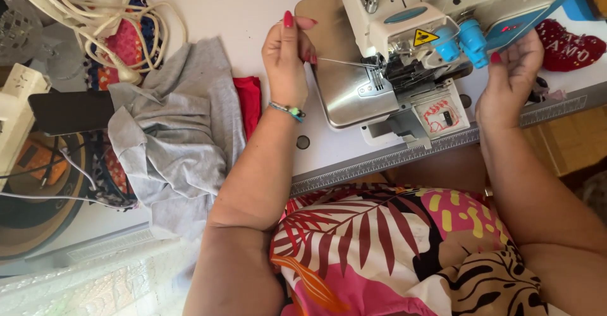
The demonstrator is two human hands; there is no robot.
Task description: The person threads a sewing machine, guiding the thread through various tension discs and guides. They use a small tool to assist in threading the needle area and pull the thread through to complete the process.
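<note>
A white overlock sewing machine [404, 31] with blue knobs [460, 41] stands on a white table [253, 12]. My left hand [288, 56] is pinched on a thin thread [344, 62] that runs taut from my fingertips to the needle area [379, 69] of the machine. My right hand [511, 79] rests against the machine's right front side, next to the blue knobs, fingers curled on its edge. Whether it grips a part there is hidden.
A crumpled grey garment [174, 132] lies at the left, with red fabric [250, 98] beside it. A white fan with cables [95, 12] and a black phone [69, 110] sit at the far left. A ruler strip [379, 161] edges the table. A red heart cushion [572, 44] lies at the right.
</note>
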